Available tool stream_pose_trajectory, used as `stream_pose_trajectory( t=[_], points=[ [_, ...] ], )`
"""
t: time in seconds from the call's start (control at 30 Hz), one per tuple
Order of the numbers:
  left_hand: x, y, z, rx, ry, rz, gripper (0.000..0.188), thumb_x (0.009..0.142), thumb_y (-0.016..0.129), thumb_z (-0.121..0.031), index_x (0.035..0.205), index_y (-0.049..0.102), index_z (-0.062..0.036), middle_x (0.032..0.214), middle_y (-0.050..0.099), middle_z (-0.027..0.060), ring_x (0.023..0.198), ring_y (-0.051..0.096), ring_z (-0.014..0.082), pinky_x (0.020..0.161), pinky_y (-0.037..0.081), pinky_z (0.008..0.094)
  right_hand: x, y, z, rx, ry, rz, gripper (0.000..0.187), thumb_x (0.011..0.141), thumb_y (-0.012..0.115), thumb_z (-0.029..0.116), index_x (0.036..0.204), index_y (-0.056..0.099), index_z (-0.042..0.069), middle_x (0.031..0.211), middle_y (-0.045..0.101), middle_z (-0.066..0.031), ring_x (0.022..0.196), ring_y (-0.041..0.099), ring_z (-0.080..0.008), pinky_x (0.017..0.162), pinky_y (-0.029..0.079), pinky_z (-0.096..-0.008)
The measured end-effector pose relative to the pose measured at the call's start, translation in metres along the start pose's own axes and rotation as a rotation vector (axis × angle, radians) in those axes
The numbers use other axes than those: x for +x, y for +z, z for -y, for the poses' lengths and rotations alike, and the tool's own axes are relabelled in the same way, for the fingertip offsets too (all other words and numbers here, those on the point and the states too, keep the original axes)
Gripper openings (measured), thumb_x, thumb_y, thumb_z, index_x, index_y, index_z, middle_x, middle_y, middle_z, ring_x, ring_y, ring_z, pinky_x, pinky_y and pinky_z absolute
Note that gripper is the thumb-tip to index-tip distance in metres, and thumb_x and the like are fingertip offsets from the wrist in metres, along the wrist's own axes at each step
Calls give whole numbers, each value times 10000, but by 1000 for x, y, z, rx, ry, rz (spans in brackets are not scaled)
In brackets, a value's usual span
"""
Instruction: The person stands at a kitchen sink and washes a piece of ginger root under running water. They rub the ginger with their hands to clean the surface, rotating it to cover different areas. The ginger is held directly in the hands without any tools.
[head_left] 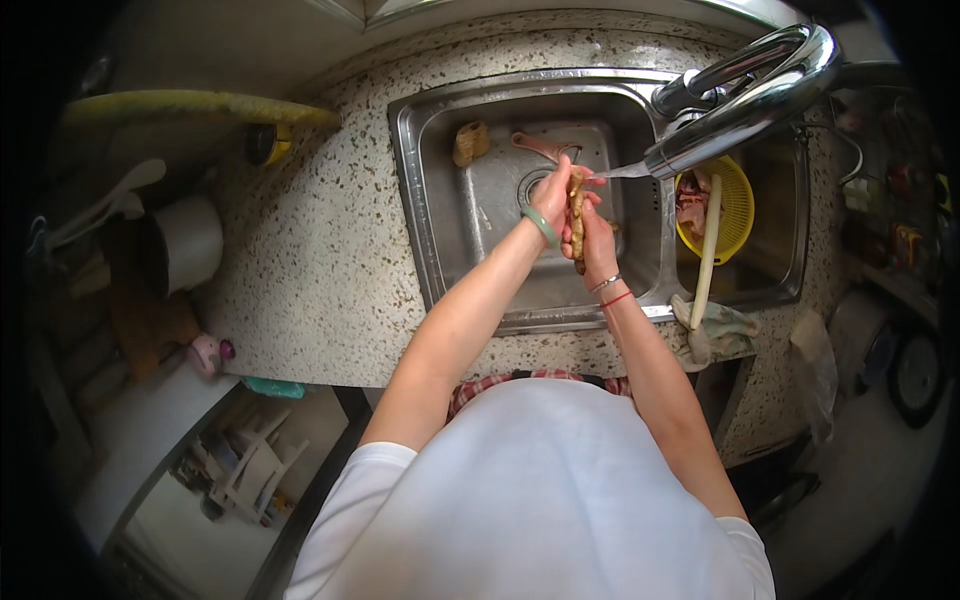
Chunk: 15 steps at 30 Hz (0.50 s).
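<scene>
Speckled counter (300, 240), with a steel two-basin sink (478, 222). Root (577, 205): over the left basin, clamped between our left hand (552, 200) and right hand (598, 240). Far right, we note the tap (745, 120), its stream meeting the hands. Left basin, far: peeler (541, 147), brown lump (470, 144). Right basin: yellow basket (741, 200), pale stalk (707, 255) across it to the near cloth (728, 325). Bare steel left of the hands, reaching the rim.

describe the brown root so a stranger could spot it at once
Find the double steel sink, then its left basin. Near the chrome faucet, the left hand and right hand hold the knobbly brown root. It is long and slender, unlike the stubby tan piece by the basin's far left corner.
</scene>
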<state>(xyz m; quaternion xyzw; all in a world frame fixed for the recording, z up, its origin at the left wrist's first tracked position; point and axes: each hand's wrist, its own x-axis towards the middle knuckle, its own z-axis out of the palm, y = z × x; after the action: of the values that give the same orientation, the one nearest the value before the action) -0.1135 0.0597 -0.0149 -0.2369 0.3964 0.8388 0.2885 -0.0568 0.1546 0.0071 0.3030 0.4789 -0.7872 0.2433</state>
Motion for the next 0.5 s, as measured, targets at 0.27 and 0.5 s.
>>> stream_pose_trajectory(
  t=[0.27,0.5],
  points=[
    [-8,6,25,292,387,24,372,976,370,-308,1199,427,-16,1098,554,129,820,582,157,739,482,286,2,-1,-6,-122,-110,-66,399,960,371,398,850,520,45,588,506,-15,411,476,-94,367,381,-219],
    [-3,-16,-2,717,328,26,297,948,439,-265,1054,604,-42,751,549,27,575,489,122,609,460,280,10,-25,-6,-226,-158,13,370,968,367,368,903,489,25,605,511,-41,431,478,-114,383,383,-234]
  ],
)
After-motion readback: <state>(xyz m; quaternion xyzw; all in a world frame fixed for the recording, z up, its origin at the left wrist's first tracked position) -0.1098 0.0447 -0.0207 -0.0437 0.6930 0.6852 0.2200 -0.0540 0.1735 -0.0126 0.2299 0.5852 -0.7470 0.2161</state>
